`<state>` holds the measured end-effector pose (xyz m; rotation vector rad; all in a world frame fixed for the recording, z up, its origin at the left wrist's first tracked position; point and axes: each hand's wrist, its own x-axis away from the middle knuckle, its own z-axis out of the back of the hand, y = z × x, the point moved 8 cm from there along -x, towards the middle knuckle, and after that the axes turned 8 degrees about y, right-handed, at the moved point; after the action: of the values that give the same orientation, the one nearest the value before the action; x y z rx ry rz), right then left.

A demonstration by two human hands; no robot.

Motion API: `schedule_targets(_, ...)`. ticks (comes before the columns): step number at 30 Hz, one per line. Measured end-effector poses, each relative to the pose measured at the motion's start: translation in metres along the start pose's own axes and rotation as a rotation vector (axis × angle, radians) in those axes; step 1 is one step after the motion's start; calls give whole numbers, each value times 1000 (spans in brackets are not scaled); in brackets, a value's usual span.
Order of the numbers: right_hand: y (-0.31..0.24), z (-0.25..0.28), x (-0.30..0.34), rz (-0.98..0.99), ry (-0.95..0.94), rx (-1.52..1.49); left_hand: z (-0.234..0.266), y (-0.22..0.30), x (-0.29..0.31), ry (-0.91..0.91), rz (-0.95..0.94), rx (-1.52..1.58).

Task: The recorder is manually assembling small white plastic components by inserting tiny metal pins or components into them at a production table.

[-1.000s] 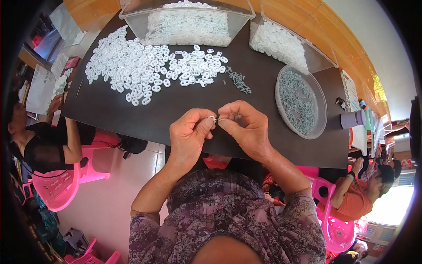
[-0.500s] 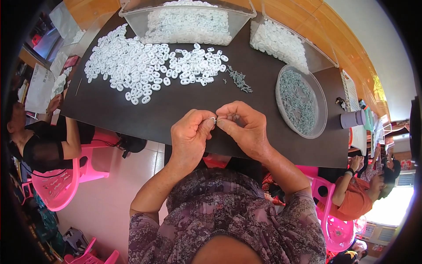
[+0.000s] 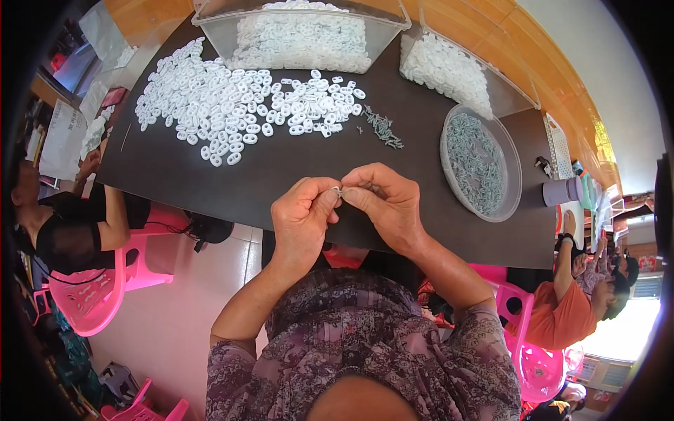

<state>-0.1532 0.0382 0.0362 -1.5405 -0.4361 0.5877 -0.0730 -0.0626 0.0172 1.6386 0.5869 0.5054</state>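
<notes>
Above the near edge of the dark table [image 3: 295,165], my two hands meet fingertip to fingertip. My left hand [image 3: 303,214] pinches a small white plastic piece [image 3: 336,191] between thumb and forefinger; only a bit of it shows. The thumb and forefinger of my right hand [image 3: 390,210] are closed against the same spot, and whatever they hold is hidden. Beyond my hands lie a large heap of white oval two-hole plastic pieces [image 3: 203,91] and a smaller heap of them [image 3: 316,102]. A little pile of grey screws [image 3: 382,128] is beside the smaller heap.
A round clear tub [image 3: 516,179] of grey screws stands at the right. Two clear bins, one at the back [image 3: 210,31] and one at the back right [image 3: 516,91], hold white pieces. A lidded cup [image 3: 562,191] is at the right edge. People sit on both sides by pink chairs [image 3: 91,298].
My joined fingertips have shifted slightly left, and my right hand's fingers have drawn closer to my left. At the right, a co-worker's arm has reached farther forward.
</notes>
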Motion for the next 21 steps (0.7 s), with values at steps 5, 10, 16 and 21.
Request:
schedule_targets(5,5,3,2,103,-8,158,-2,-2,1,4,-1,16)
schedule_targets(10,3,0,2,224,10,351,-2,0,2,20,-100,-107)
schedule_targets(16,0,-4,1,254,21,386,-4,1,5,50,-152,-152)
schedule_targets(21,-1,-8,0,286,29,409,0,-5,3,61,-76,-44)
